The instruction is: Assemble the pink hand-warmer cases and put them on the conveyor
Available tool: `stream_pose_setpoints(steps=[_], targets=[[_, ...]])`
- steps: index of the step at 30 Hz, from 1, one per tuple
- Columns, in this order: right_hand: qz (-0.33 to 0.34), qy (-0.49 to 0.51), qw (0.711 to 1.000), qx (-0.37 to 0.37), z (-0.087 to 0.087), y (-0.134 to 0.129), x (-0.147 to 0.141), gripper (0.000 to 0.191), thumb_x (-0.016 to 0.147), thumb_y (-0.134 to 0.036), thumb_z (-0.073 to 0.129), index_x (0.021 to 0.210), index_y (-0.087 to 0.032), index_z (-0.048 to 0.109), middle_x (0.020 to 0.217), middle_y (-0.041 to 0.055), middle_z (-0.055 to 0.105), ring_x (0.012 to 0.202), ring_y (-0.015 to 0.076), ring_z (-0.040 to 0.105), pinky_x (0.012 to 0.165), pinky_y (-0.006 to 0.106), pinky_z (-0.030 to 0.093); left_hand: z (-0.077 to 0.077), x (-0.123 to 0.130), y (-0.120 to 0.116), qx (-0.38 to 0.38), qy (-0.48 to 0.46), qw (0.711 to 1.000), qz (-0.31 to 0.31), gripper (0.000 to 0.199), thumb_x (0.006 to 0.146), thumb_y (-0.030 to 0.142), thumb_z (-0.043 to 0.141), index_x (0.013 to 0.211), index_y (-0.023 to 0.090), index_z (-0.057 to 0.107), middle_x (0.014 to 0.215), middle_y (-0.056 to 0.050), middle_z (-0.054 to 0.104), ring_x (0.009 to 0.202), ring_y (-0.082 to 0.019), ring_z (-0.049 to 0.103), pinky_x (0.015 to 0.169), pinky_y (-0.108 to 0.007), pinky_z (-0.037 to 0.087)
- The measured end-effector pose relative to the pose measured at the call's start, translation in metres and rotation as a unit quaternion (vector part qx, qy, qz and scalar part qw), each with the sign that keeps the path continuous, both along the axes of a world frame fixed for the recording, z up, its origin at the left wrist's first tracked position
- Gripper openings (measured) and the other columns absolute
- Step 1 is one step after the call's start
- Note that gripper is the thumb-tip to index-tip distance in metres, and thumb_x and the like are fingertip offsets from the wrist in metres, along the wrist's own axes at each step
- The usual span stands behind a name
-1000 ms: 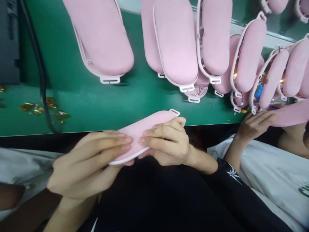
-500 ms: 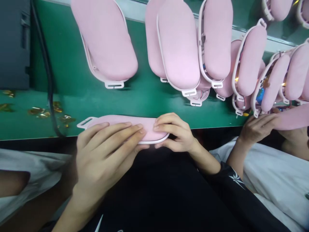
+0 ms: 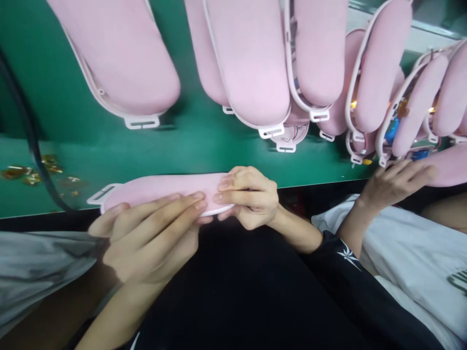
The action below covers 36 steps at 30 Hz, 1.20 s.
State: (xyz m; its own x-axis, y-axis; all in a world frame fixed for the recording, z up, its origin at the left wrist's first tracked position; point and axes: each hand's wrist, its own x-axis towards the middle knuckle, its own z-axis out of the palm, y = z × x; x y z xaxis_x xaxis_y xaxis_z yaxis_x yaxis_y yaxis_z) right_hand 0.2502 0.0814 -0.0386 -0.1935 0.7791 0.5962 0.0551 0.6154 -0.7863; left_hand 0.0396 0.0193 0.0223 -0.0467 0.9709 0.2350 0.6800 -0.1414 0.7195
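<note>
A long, rounded pink padded shell (image 3: 160,187) with a white rim lies crosswise at the table's front edge, a slotted white strap loop at its left end. My left hand (image 3: 149,238) grips its near side, fingers over the pink top and thumb below the rim. At the right end, my right hand (image 3: 251,197) pinches the shell, fingertips on the pink face and thumb under the white edge. The shell's underside is hidden, and so is most of its near rim behind my left fingers.
More pink shells, a single one (image 3: 120,58) and a stacked one (image 3: 251,63), lie along the green table (image 3: 175,150); some at right gape, showing wires and blue parts. Gold scraps (image 3: 32,175) and a black cable (image 3: 31,131) are at left. A co-worker's hand (image 3: 394,184) is at right.
The view has shifted, so the things on the table sit further left and the far shells higher. Both hands keep hold of the shell; my left fingers are more bent.
</note>
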Motion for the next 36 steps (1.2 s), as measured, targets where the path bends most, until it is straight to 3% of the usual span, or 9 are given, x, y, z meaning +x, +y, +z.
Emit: stream_pose_setpoints(steps=[5,10,14,20,23,27,30,33,36], targets=[[0.053,-0.092,0.993,-0.055,0.001,0.005,0.011,0.037,0.106,-0.054,0.069,0.114,-0.020,0.081,0.108,0.0064,0.082,0.105,0.0180,0.079,0.096,0.035,0.067,0.001,-0.003,0.020,0.159,0.113,0.973,-0.126,0.038,0.087,0.006,0.088,0.122,0.020,0.083,0.106,-0.003,0.088,0.091,-0.020,0.078,0.091,-0.034,0.054],[0.081,-0.146,0.983,-0.080,0.009,0.002,0.021,0.082,0.099,-0.060,0.077,0.163,-0.019,0.046,0.150,0.0184,0.069,0.143,0.0283,0.066,0.120,0.050,0.056,0.002,-0.010,0.022,0.167,0.093,0.977,-0.097,0.044,0.082,0.013,0.097,0.124,0.018,0.083,0.106,-0.007,0.086,0.106,-0.026,0.079,0.117,-0.045,0.051],[0.073,-0.144,0.985,-0.066,0.013,0.004,0.021,0.106,0.099,-0.058,0.078,0.175,-0.023,0.013,0.155,0.0192,0.065,0.149,0.0268,0.061,0.123,0.049,0.053,-0.001,-0.014,0.011,0.140,0.078,0.985,-0.061,0.075,0.084,0.021,0.097,0.153,0.022,0.067,0.125,-0.009,0.083,0.122,-0.031,0.075,0.121,-0.051,0.051],[0.104,-0.168,0.980,0.031,0.004,0.005,0.014,0.031,0.108,-0.027,0.066,0.137,-0.018,0.072,0.137,0.0133,0.079,0.136,0.0180,0.069,0.116,0.036,0.060,-0.032,-0.033,-0.001,0.168,0.096,0.980,-0.054,0.123,0.073,0.052,0.103,0.173,0.023,0.037,0.169,-0.015,0.054,0.162,-0.039,0.042,0.137,-0.061,0.032],[0.088,-0.213,0.968,0.105,-0.003,-0.001,0.013,0.023,0.106,-0.016,0.064,0.120,-0.022,0.082,0.124,0.0068,0.085,0.135,0.0189,0.071,0.116,0.038,0.061,-0.054,-0.039,-0.008,0.136,-0.045,0.990,0.011,0.135,0.059,0.073,0.102,0.171,0.034,0.038,0.177,-0.012,0.040,0.166,-0.040,0.034,0.138,-0.064,0.027],[0.066,-0.183,0.960,0.202,0.001,-0.006,0.014,0.017,0.104,-0.018,0.070,0.114,-0.023,0.084,0.119,0.0029,0.087,0.136,0.0194,0.072,0.123,0.043,0.058,-0.062,-0.032,-0.016,0.074,-0.222,0.965,0.115,0.112,0.082,0.084,0.079,0.171,0.035,0.033,0.177,-0.015,0.036,0.157,-0.036,0.049,0.126,-0.055,0.047],[0.065,-0.186,0.941,0.276,0.016,0.000,0.015,0.011,0.096,-0.024,0.082,0.105,-0.030,0.085,0.127,-0.0024,0.085,0.134,0.0187,0.075,0.124,0.043,0.058,-0.052,-0.022,-0.015,-0.001,-0.305,0.938,0.162,0.086,0.099,0.067,0.071,0.170,0.031,0.039,0.154,-0.018,0.064,0.121,-0.029,0.075,0.096,-0.040,0.065],[0.033,-0.226,0.903,0.363,0.037,0.012,0.016,0.007,0.094,-0.032,0.085,0.099,-0.036,0.086,0.134,-0.0079,0.082,0.126,0.0156,0.077,0.116,0.036,0.065,-0.041,-0.016,-0.006,-0.064,-0.425,0.877,0.215,0.072,0.092,0.063,0.080,0.151,0.025,0.063,0.123,-0.013,0.078,0.099,-0.025,0.078,0.085,-0.033,0.067],[0.001,-0.265,0.874,0.407,0.064,0.023,0.024,0.012,0.100,-0.033,0.076,0.102,-0.038,0.087,0.131,-0.0096,0.083,0.126,0.0129,0.077,0.106,0.028,0.070,-0.035,-0.012,0.011,-0.039,-0.455,0.867,0.200,0.065,0.085,0.063,0.086,0.135,0.023,0.073,0.122,-0.011,0.080,0.101,-0.026,0.078,0.092,-0.034,0.066]])
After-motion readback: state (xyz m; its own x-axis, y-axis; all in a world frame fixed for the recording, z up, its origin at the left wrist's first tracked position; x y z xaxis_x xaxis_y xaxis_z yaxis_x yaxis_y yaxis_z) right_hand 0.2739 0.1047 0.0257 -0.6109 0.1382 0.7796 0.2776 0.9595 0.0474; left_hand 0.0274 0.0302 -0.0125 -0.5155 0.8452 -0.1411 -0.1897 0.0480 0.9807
